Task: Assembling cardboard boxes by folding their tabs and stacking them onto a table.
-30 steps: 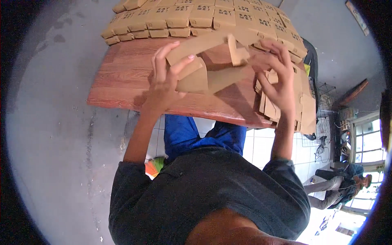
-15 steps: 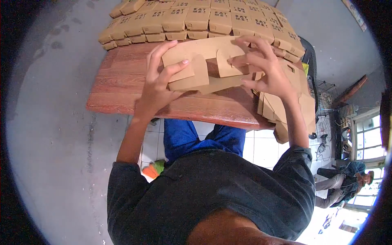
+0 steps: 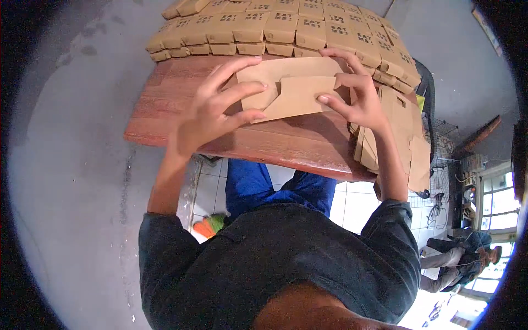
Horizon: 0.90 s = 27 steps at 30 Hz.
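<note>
Between my hands, over the wooden table, is a partly folded brown cardboard box (image 3: 305, 94), tilted so that its folded panels face me. My left hand (image 3: 223, 99) grips its left end, fingers along the upper edge and inner side, thumb at the lower left corner. My right hand (image 3: 360, 93) holds the right end, with fingers over the top edge and the thumb pressed on the front panel. A wide front panel stands folded up across the box. Its far side is partly hidden by the panels and my fingers.
Rows of stacked, closed cardboard boxes (image 3: 250, 33) with dark print line the far side of the reddish wooden table (image 3: 165, 104). Flat cardboard blanks (image 3: 399, 132) lie at the table's right edge. A dark chair back (image 3: 426, 88) stands beyond them. Another person (image 3: 459, 261) is at far right.
The front panel has been folded up, covering the gap and loose flaps seen before. My right thumb has moved onto this panel. The view has shifted slightly.
</note>
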Each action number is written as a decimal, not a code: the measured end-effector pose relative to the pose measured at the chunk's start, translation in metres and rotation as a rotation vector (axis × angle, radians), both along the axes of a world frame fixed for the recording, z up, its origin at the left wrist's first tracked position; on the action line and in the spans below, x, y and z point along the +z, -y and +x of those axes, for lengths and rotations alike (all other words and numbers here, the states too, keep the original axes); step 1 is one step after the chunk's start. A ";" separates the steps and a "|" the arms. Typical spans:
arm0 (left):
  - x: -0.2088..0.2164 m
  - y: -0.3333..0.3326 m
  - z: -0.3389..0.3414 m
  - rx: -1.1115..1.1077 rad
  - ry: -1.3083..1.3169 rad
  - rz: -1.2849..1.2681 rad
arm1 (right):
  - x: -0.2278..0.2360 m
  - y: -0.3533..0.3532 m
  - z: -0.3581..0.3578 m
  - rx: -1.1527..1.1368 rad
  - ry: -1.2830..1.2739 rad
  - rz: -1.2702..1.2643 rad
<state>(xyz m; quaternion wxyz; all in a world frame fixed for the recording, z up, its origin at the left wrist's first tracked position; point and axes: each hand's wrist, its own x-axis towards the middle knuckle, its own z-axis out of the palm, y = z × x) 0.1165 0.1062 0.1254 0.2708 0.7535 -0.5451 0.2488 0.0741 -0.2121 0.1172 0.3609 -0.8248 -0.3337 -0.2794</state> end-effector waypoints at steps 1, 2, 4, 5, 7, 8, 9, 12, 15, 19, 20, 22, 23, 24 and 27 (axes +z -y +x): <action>0.004 -0.002 -0.001 0.005 -0.001 0.001 | -0.001 0.001 0.001 0.005 -0.001 0.001; 0.006 -0.003 -0.003 0.031 -0.005 0.019 | -0.002 0.002 0.001 0.015 -0.024 0.016; 0.006 -0.004 -0.005 0.058 -0.007 0.039 | -0.002 -0.001 0.000 0.026 -0.045 0.031; 0.004 -0.004 -0.007 0.082 0.025 0.003 | 0.000 -0.005 -0.001 0.029 -0.047 0.022; 0.002 -0.003 -0.007 0.097 0.059 -0.032 | 0.002 -0.009 -0.003 0.023 -0.048 0.014; 0.001 0.000 -0.007 0.053 0.049 -0.059 | 0.003 -0.008 -0.005 -0.021 -0.036 -0.006; 0.000 0.002 -0.006 0.009 0.039 -0.086 | 0.003 -0.008 -0.006 -0.064 -0.023 -0.025; -0.015 0.019 -0.026 0.203 0.250 0.055 | -0.003 -0.012 0.000 -0.044 -0.082 0.025; -0.033 0.018 -0.015 0.257 0.323 0.074 | -0.003 -0.012 -0.001 -0.078 0.048 -0.085; -0.019 0.005 -0.008 0.148 0.224 0.049 | 0.023 0.003 -0.011 0.062 0.032 -0.165; -0.018 0.002 -0.007 0.093 0.189 0.023 | 0.028 0.006 -0.016 0.062 -0.028 -0.205; -0.016 -0.003 -0.005 0.033 0.157 -0.002 | 0.037 0.009 -0.020 0.079 -0.049 -0.246; -0.018 -0.004 -0.004 0.009 0.161 -0.001 | 0.039 0.010 -0.022 0.098 -0.073 -0.289; -0.019 -0.006 -0.002 -0.013 0.165 0.000 | 0.042 0.010 -0.024 0.093 -0.071 -0.287; -0.017 -0.011 0.001 -0.032 0.148 -0.001 | 0.046 0.007 -0.029 0.137 -0.048 -0.327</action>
